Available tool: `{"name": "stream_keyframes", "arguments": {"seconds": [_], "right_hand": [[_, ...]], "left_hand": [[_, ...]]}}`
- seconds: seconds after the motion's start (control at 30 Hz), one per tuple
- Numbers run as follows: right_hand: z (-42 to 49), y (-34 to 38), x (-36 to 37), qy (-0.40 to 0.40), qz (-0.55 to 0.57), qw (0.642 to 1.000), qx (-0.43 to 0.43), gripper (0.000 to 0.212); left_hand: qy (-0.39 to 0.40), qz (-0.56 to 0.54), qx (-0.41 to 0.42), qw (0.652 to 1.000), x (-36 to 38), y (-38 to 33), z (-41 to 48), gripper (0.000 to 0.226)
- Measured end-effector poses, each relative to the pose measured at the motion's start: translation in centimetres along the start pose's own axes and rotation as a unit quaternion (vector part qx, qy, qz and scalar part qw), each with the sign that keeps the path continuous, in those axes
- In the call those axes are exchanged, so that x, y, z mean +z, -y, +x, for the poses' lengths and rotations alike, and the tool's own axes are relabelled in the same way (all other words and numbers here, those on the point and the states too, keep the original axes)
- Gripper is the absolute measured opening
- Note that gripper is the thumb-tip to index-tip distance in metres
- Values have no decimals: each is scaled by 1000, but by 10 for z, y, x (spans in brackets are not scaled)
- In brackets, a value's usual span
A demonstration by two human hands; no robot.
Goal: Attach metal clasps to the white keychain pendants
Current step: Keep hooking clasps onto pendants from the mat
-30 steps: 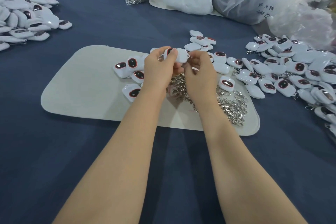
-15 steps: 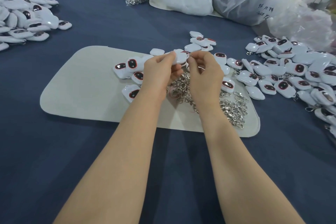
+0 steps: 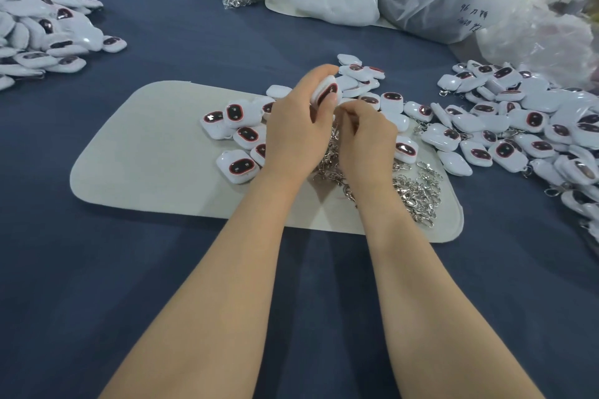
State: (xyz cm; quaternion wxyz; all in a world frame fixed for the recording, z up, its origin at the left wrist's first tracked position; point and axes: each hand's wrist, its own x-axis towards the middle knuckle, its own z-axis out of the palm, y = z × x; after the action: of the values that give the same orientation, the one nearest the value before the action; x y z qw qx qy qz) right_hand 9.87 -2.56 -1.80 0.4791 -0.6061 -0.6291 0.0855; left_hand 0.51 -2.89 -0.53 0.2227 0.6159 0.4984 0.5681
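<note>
Left grip (image 3: 298,133) curled round one pendant (image 3: 326,92), frame centre, lifted off the mat (image 3: 155,152) so its edge meets the right grip (image 3: 368,136). Right fingers pinched there; what they hold is hidden. Loose clasps (image 3: 418,194) heaped just below, within reach.

Both bare forearms are reaching forward and converging toward the middle. Left forearm (image 3: 227,269) is angling in from lower left, right forearm (image 3: 428,285) from lower right. Left hand (image 3: 298,126) is turned back-to-camera, with its fingers (image 3: 319,73) curling over the top of a white pendant (image 3: 325,92) and the thumb pressing its face, holding it tilted. Right hand (image 3: 366,136) is sitting just beside and slightly lower, touching the left hand near the thumb. Its fingers (image 3: 353,110) are curling in, tips meeting under the pendant. What they are pinching is hidden.
</note>
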Motion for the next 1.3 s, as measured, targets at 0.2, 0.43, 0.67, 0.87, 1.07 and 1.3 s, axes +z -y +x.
{"name": "stream_keyframes", "arguments": {"seconds": [0.2,0.43,0.67,0.87,1.07,1.3], "right_hand": [[0,4,-1,16,43,999,24,14],[1,12,1,11,158,985,63,12],[0,12,2,-61,159,984,41,10],[0,12,2,-71,152,985,37,11],[0,11,2,-77,139,986,42,13],[0,9,3,-62,108,992,36,14]], "left_hand": [[-25,-42,-36,998,1,-1,2,28],[-36,-365,-300,881,-6,-6,9,10],[-38,-431,-359,827,-10,-8,10,16],[-39,-413,-353,839,-8,-8,9,7],[-12,-365,-334,869,-7,-7,8,10],[-10,-326,-308,894,-7,-5,7,9]]}}
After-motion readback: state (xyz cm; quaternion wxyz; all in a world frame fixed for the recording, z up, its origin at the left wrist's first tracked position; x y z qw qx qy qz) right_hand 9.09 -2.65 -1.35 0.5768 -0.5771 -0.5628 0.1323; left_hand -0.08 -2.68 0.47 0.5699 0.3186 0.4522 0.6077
